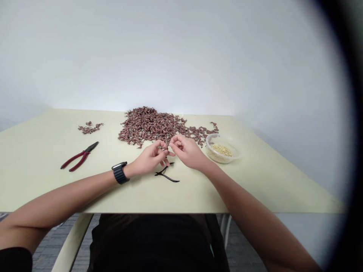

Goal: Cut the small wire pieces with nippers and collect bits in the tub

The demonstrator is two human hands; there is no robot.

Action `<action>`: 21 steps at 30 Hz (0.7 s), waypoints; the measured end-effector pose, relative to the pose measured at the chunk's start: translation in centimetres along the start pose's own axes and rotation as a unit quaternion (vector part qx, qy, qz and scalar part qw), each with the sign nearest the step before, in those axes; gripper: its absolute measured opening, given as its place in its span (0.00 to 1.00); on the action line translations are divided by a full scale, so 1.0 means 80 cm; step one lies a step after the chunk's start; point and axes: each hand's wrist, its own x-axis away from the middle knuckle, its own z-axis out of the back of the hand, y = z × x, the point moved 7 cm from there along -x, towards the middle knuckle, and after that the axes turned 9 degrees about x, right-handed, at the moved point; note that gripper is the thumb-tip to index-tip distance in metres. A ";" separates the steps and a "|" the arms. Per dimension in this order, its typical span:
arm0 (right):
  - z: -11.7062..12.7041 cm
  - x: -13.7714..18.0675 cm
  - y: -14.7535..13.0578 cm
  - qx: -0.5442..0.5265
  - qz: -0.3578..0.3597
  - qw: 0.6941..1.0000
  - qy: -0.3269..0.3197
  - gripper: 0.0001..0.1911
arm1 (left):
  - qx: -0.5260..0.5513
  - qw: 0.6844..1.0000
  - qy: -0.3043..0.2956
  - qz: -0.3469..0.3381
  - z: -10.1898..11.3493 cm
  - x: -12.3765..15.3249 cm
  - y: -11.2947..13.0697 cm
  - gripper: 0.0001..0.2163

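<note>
Above the table my left hand [154, 156], with a dark watch at its wrist, pinches a small reddish-brown piece [166, 148] between thumb and finger. My right hand [185, 151] is beside it, its thumb and finger pressed together close to that piece; whatever lies in its pinch is too small to make out. Just beyond both hands spreads a large heap of similar reddish-brown pieces [153, 126]. Black nippers [167, 176] lie on the table under the hands, partly hidden by the left fingers.
To the right stands a clear plastic bowl [208, 145] holding small golden-yellow bits [222, 150]. Pliers with red handles [79, 158] rest at the left of the pale yellow table [113, 200]. Behind them is a small cluster of brown pieces [90, 128]. A wall borders the table's back.
</note>
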 end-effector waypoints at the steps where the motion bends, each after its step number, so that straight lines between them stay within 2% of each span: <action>1: 0.001 0.000 -0.001 0.003 0.001 1.000 0.001 0.11 | -0.006 1.000 0.006 -0.004 -0.001 0.001 0.001 0.17; 5: -0.001 0.001 -0.001 -0.019 -0.010 1.000 0.000 0.11 | -0.055 0.997 0.039 -0.035 0.002 0.005 0.009 0.16; 10: -0.012 0.002 0.009 -0.097 -0.059 0.993 -0.029 0.12 | -0.094 0.989 0.090 -0.064 0.011 0.007 0.016 0.14; 16: -0.025 0.001 0.022 -0.149 -0.088 0.983 -0.055 0.13 | -0.067 0.992 0.080 -0.070 0.008 0.006 0.017 0.14; 21: -0.029 0.000 0.025 -0.175 -0.097 0.977 -0.069 0.11 | -0.093 0.989 0.088 -0.071 0.009 0.007 0.018 0.14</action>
